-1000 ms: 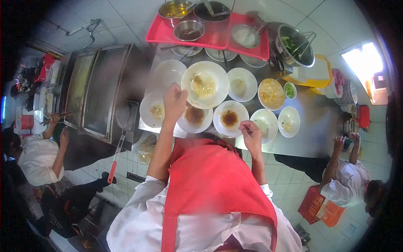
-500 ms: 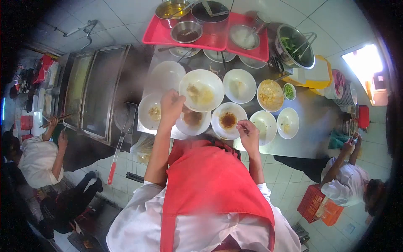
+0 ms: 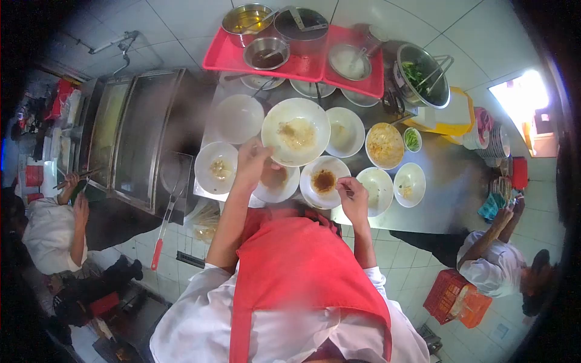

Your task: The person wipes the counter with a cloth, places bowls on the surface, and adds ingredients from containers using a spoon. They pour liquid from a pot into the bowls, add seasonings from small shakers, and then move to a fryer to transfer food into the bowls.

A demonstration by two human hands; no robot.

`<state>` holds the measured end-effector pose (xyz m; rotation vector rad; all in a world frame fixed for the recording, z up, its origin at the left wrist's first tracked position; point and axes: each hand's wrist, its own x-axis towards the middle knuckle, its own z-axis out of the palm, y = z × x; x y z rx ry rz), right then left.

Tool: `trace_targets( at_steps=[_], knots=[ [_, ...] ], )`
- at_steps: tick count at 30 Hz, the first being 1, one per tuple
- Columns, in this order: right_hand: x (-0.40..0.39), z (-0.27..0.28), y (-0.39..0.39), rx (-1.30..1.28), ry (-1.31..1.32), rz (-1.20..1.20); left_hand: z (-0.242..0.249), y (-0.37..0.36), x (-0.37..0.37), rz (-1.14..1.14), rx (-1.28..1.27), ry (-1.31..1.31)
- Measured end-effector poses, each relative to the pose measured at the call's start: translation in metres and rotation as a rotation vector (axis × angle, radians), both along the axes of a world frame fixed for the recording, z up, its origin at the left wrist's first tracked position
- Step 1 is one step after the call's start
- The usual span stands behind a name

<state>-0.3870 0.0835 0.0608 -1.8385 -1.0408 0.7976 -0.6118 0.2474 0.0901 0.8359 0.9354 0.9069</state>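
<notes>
Kitchen: white tiled wall and floor around a steel desk (image 3: 448, 181) crowded with white bowls; steam drifts over the left part of it.
Left hand: the left hand (image 3: 251, 162) is raised over the desk, its fingers (image 3: 266, 148) closed on the near-left rim of the large bowl (image 3: 296, 132).
Large bowl: held up above the other bowls and roughly level, with a pale smear of food inside; it lies up and to the right of the left hand, touching the fingers at the rim.
Under the bowl: a small bowl with brown sauce (image 3: 275, 181) sits just below the left hand, partly hidden by it.
Right hand: the right hand (image 3: 352, 196) rests at the desk's near edge, fingers curled closed around something thin; I cannot tell what it is.
Sauce bowl: the bowl with dark sauce (image 3: 324, 181) stands just left of the right hand, near its fingertips, between the 2 hands.
Nearer hand: the left hand has the large bowl; the right hand is well apart from it and closer to the dark sauce.
Behind: a red tray (image 3: 290, 60) carries metal pots; a metal pot of greens (image 3: 422, 75) stands to its right.
Others: 1 person in white works at the left (image 3: 51, 230), another crouches at the right (image 3: 496, 266) near a red crate (image 3: 457, 299).
Own body: a red apron (image 3: 302, 278) fills the lower middle.
</notes>
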Motion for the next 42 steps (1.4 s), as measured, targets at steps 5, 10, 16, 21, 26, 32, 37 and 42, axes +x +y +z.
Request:
trace_targets(
  at_steps=[5, 10, 16, 21, 26, 32, 37, 42],
  knots=[
    [0.006, 0.007, 0.015, 0.025, 0.022, -0.002, 0.005, 0.002, 0.002, 0.048, 0.036, 0.049],
    [0.048, 0.053, 0.083, 0.306, -0.407, 0.073, -0.008, 0.012, -0.004, 0.026, 0.069, 0.067],
    [0.089, 0.11, 0.186, 0.349, -0.503, 0.0, -0.017, 0.023, 0.002, 0.057, 0.084, 0.093],
    [0.111, 0.098, 0.237, 0.345, -0.642, 0.053, -0.046, 0.033, 0.006, 0.114, 0.123, 0.202],
    [0.123, 0.087, 0.267, 0.313, -0.836, 0.067, -0.07, 0.042, 0.005, 0.086, 0.123, 0.292],
    [0.13, 0.075, 0.294, 0.356, -0.696, -0.007, -0.073, 0.046, 0.01, 0.059, 0.068, 0.292],
    [0.13, 0.074, 0.299, 0.38, -0.894, -0.073, -0.08, 0.05, 0.012, 0.023, 0.035, 0.338],
    [0.127, 0.067, 0.305, 0.466, -0.768, -0.039, -0.127, 0.06, 0.01, 0.027, 0.231, 0.606]
  ],
)
